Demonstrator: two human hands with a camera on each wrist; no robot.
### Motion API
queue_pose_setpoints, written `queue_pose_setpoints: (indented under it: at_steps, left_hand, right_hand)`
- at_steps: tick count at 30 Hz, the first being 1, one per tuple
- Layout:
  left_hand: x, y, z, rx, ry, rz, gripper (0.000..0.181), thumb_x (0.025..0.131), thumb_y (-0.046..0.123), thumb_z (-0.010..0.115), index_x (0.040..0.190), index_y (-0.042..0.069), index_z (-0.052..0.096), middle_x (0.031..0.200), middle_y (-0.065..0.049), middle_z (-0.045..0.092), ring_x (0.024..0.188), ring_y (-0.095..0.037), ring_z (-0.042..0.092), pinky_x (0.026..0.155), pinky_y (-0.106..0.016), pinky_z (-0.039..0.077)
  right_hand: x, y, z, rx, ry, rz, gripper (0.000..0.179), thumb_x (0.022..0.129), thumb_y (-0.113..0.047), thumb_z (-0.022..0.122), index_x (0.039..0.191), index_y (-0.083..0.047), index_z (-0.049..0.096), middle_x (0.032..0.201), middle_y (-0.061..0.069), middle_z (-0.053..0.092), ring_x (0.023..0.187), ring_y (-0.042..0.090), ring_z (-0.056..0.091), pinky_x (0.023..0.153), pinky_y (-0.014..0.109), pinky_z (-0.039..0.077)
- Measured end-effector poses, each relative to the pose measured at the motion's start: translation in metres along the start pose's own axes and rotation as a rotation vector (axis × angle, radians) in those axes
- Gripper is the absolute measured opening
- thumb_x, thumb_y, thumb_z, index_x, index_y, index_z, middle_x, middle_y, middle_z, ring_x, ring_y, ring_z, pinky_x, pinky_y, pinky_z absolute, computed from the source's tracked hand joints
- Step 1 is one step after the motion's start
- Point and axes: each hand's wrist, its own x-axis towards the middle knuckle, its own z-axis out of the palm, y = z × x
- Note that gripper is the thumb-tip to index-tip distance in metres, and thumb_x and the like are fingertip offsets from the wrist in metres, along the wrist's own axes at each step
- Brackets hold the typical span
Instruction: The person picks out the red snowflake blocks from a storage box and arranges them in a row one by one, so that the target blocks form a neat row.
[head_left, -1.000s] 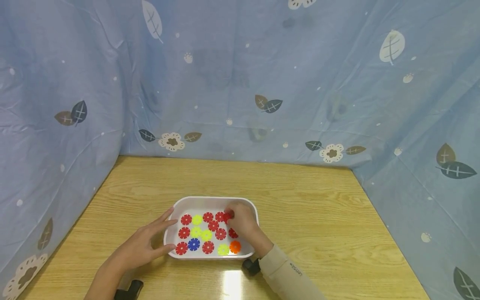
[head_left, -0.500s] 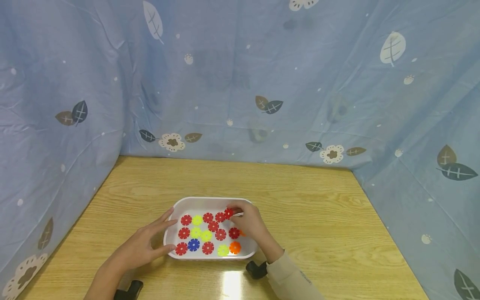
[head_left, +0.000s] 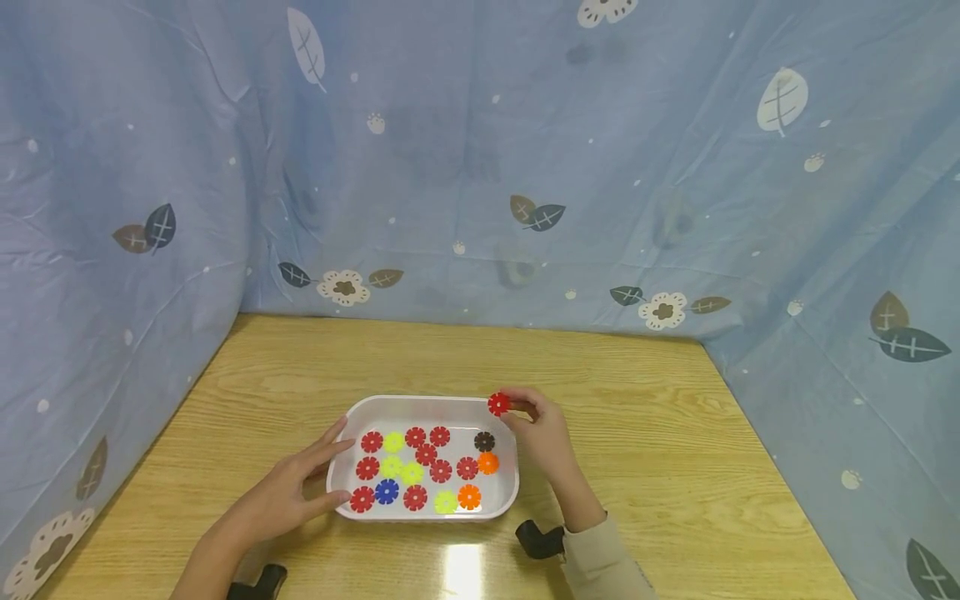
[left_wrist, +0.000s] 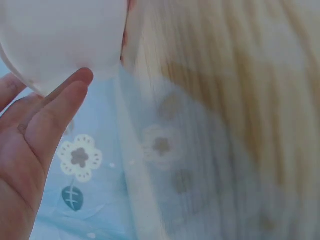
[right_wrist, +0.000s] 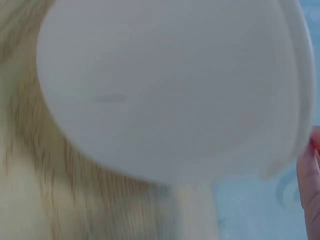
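Note:
A white plastic tray (head_left: 431, 403) sits on the wooden table, with flat notched snowflake discs spread over its floor. Most are red (head_left: 415, 497); others are yellow (head_left: 412, 473), orange (head_left: 469, 497), one blue (head_left: 387, 492) and one black (head_left: 484, 442). My right hand (head_left: 546, 433) pinches a red snowflake disc (head_left: 498, 404) between thumb and fingertips, at the tray's far right corner. At the left end, my left hand (head_left: 281, 492) rests with fingers and thumb spread against the rim. In the left wrist view its thumb (left_wrist: 60, 107) lies along the tray's outer wall.
The wooden table (head_left: 637, 467) extends around the tray. A blue patterned curtain (head_left: 465, 150) stands along the back and both sides. Black wrist mounts (head_left: 540, 540) sit below each hand, near the table surface.
My right hand has lifted the red snowflake disc from the tray floor and moved it right and away to the corner, uncovering the black disc and an orange one. The left hand stays put.

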Motion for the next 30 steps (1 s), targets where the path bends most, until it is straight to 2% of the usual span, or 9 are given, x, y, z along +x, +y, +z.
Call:
queue_pose_setpoints:
  at_steps: [2, 6, 11, 16, 30]
  left_hand:
    - [0.000, 0.000, 0.000, -0.010, 0.000, 0.001, 0.064, 0.083, 0.039, 0.071, 0.137, 0.012, 0.051, 0.156, -0.006, 0.027, 0.130, -0.027, 0.046, 0.103, -0.034, 0.042]
    - [-0.001, 0.000, 0.001, -0.020, 0.006, 0.005, 0.064, 0.083, 0.038, 0.071, 0.137, 0.011, 0.051, 0.156, -0.007, 0.027, 0.128, -0.026, 0.047, 0.103, -0.033, 0.042]
    - [-0.001, 0.000, 0.002, -0.048, -0.005, -0.008, 0.065, 0.083, 0.039, 0.071, 0.138, 0.012, 0.050, 0.157, -0.005, 0.026, 0.128, -0.024, 0.047, 0.103, -0.027, 0.042]
    - [-0.001, 0.000, 0.001, -0.056, -0.010, -0.019, 0.065, 0.084, 0.040, 0.070, 0.139, 0.012, 0.049, 0.157, -0.005, 0.025, 0.126, -0.020, 0.050, 0.102, -0.026, 0.043]
    - [-0.001, -0.001, 0.003, -0.115, -0.024, -0.014, 0.065, 0.085, 0.038, 0.070, 0.139, 0.009, 0.048, 0.157, -0.009, 0.022, 0.124, -0.025, 0.053, 0.098, -0.023, 0.046]
  right_hand:
    - [0.002, 0.004, -0.007, 0.029, 0.029, 0.004, 0.031, 0.084, 0.006, 0.065, 0.114, 0.000, 0.065, 0.117, 0.015, 0.064, 0.104, 0.023, 0.062, 0.084, 0.017, 0.053]
    - [0.006, 0.015, -0.019, 0.067, 0.074, 0.016, 0.032, 0.083, 0.007, 0.066, 0.114, 0.001, 0.064, 0.117, 0.017, 0.064, 0.100, 0.017, 0.062, 0.082, 0.015, 0.052]
    - [0.012, 0.029, -0.031, 0.092, 0.115, 0.101, 0.034, 0.084, 0.005, 0.065, 0.117, 0.001, 0.063, 0.119, 0.016, 0.062, 0.097, 0.011, 0.061, 0.079, 0.016, 0.054]
    - [0.023, 0.042, -0.039, 0.100, 0.146, 0.180, 0.037, 0.085, 0.003, 0.065, 0.121, 0.002, 0.060, 0.120, 0.017, 0.059, 0.097, 0.011, 0.059, 0.077, 0.015, 0.053]
    - [0.057, 0.067, -0.047, 0.006, 0.124, 0.302, 0.036, 0.086, 0.003, 0.062, 0.122, 0.001, 0.062, 0.120, 0.021, 0.060, 0.100, 0.018, 0.058, 0.074, 0.015, 0.051]
